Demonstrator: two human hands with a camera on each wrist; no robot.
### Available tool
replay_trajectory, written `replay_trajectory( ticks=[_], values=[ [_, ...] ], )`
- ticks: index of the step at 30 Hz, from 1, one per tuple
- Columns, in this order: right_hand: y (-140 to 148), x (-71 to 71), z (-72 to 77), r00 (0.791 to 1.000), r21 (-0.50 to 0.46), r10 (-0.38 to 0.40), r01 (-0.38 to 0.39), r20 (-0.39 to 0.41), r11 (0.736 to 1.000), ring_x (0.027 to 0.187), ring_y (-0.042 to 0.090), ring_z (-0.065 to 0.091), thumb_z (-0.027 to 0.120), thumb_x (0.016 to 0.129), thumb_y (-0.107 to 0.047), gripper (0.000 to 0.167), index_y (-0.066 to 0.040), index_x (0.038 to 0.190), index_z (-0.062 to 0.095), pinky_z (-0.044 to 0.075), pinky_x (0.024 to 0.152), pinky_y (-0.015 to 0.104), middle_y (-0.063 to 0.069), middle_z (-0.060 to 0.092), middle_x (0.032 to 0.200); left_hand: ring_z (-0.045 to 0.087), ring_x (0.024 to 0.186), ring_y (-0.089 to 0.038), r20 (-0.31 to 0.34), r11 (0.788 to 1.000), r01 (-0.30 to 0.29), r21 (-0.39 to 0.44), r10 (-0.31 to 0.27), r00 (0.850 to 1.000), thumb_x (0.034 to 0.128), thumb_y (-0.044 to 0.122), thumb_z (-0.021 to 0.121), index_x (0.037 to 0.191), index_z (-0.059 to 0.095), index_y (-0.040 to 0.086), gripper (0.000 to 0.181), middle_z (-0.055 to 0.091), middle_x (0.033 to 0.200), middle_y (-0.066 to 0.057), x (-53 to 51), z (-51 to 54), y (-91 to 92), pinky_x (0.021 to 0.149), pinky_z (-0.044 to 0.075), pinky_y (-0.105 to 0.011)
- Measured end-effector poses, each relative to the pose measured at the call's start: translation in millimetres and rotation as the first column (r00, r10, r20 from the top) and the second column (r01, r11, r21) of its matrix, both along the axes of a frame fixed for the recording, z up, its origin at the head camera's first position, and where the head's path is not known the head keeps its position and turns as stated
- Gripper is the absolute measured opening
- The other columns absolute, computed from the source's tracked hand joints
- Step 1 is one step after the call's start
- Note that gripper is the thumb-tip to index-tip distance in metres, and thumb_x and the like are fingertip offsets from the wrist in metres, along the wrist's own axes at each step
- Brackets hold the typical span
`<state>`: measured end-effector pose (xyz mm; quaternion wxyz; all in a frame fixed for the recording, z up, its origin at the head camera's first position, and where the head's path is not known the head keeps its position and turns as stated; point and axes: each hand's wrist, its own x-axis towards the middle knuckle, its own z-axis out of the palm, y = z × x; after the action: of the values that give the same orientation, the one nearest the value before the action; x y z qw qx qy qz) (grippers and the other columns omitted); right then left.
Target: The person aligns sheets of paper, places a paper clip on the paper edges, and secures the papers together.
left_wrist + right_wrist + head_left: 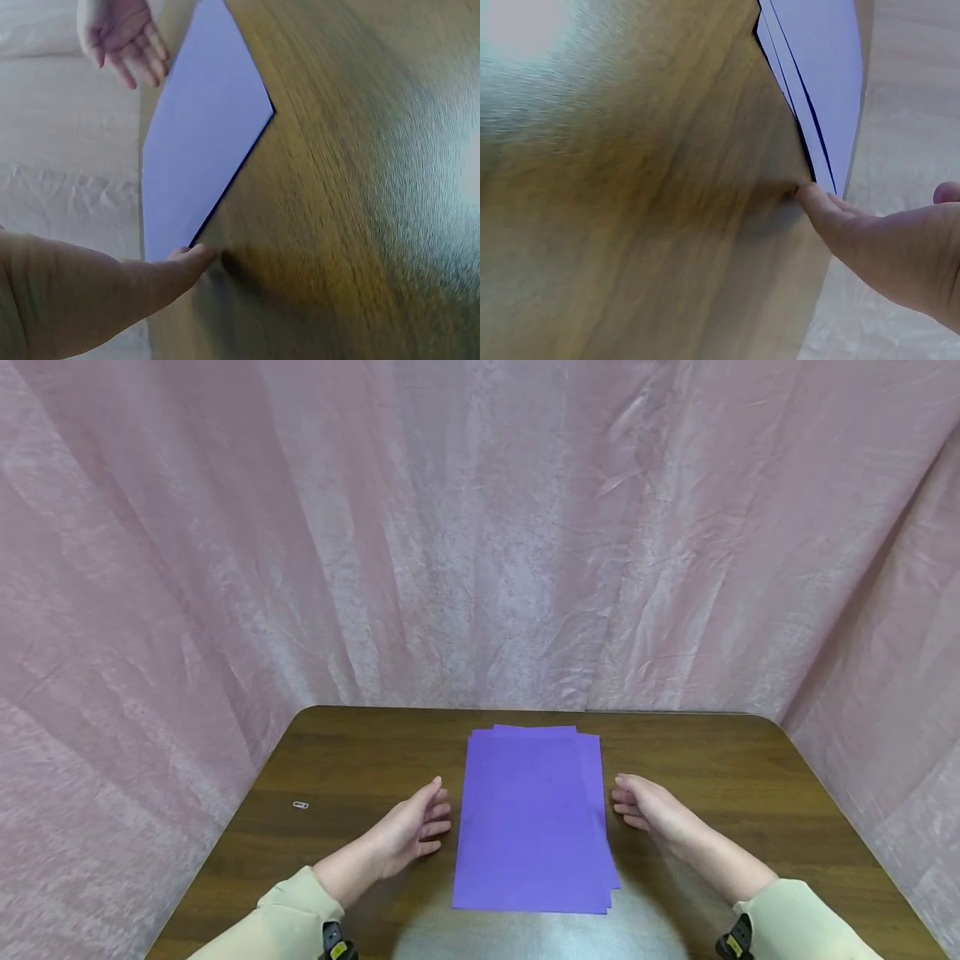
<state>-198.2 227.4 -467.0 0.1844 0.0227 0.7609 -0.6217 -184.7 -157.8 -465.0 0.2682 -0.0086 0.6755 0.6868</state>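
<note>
Pale green sleeves, left sleeve [273,918] and right sleeve [795,922], come in at the bottom of the head view, a dark wrist strap [335,939] with a yellow patch on each arm. Whitish glare on the near part of the wooden tabletop [712,747].

Left hand [405,833]: beside the left long edge of the paper, bare wood showing in the gap. Fingers relaxed, slightly spread, thumb up, palm turned inward; has hold of nothing.

Purple sheets [528,827]: loose stack flat on the tabletop, between the two hands, short side toward the person. Not squared: one sheet pokes out past the top edge, others stick out along the right side and at the near right corner. Right wrist view shows these as layered edges, thin gaps between. Number of sheets: can't tell.

Right hand [656,810]: just off the right long edge, apart from the paper in the head view. Fingers loosely bent, thumb uppermost; nothing held. Its palm faces the stack, as seen in the left wrist view.

Paper clip [300,805]: small, pale, lying on the wood left of the left hand, well apart from the stack.

Farther back: tabletop's far edge, rounded corners. Behind it, pink curtain [480,527], shiny crushed-look fabric, hanging in folds.
</note>
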Motion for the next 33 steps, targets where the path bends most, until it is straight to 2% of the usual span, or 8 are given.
replay_trajectory(
  ticks=[5,10,14,17,25,33],
  values=[
    [15,9.3,-0.2,0.995,-0.138,-0.010,0.023,0.095,0.990,0.141,0.056,0.032,0.029,0.111,-0.025,0.064,0.021,0.152,0.011,0.031,0.116,0.059,0.046,0.027,0.151,0.017,0.146,-0.056,0.104,0.996,0.001,0.087,-0.011,0.995,0.1069,0.061,0.031,0.159,0.004,-0.009,0.091,0.010,0.161,-0.039,-1.8,-0.9,-5.0,0.117,0.020,-0.067],
    [23,14.8,-2.0,0.989,-0.212,0.011,0.021,0.149,0.977,0.140,0.056,0.033,0.027,0.111,-0.029,0.066,0.021,0.151,0.009,0.029,0.116,0.060,0.047,0.024,0.151,0.016,0.147,-0.056,0.153,0.994,-0.001,0.113,-0.017,0.988,0.1084,0.058,0.024,0.159,0.001,-0.009,0.087,0.009,0.160,-0.040,0.6,-0.2,-5.9,0.117,0.020,-0.067],
    [25,17.3,-1.2,0.983,-0.252,0.056,-0.010,0.177,0.968,0.141,0.057,0.031,0.024,0.111,-0.029,0.068,0.023,0.150,0.007,0.027,0.117,0.060,0.048,0.020,0.152,0.014,0.147,-0.056,0.182,0.992,0.004,0.129,-0.028,0.983,0.1080,0.059,0.021,0.159,-0.001,-0.009,0.088,0.008,0.159,-0.041,1.9,0.7,-4.8,0.117,0.020,-0.068],
    [26,17.7,0.3,0.978,-0.272,0.098,-0.045,0.185,0.961,0.142,0.057,0.029,0.023,0.112,-0.032,0.071,0.024,0.150,0.003,0.027,0.118,0.059,0.048,0.015,0.152,0.015,0.147,-0.056,0.195,0.991,0.006,0.135,-0.032,0.980,0.1079,0.059,0.021,0.158,-0.002,-0.009,0.088,0.009,0.159,-0.042,1.9,1.3,-3.9,0.117,0.020,-0.068],
    [21,19.2,0.8,0.965,-0.306,0.103,-0.025,0.243,0.952,0.143,0.056,0.029,0.024,0.112,-0.040,0.077,0.023,0.150,0.003,0.032,0.116,0.058,0.047,0.015,0.154,0.016,0.148,-0.054,0.221,0.988,0.007,0.152,-0.041,0.974,0.1062,0.063,0.026,0.159,-0.003,-0.008,0.093,0.009,0.159,-0.041,2.9,-2.3,-3.2,0.116,0.022,-0.068],
    [20,17.9,2.0,0.954,-0.355,0.150,-0.051,0.258,0.934,0.145,0.054,0.024,0.025,0.111,-0.053,0.089,0.022,0.151,-0.003,0.031,0.117,0.057,0.044,0.010,0.157,0.018,0.147,-0.054,0.221,0.986,0.017,0.169,-0.055,0.974,0.1064,0.063,0.025,0.158,-0.004,-0.008,0.093,0.011,0.160,-0.039,1.4,-3.8,0.0,0.116,0.024,-0.067]
  ],
)
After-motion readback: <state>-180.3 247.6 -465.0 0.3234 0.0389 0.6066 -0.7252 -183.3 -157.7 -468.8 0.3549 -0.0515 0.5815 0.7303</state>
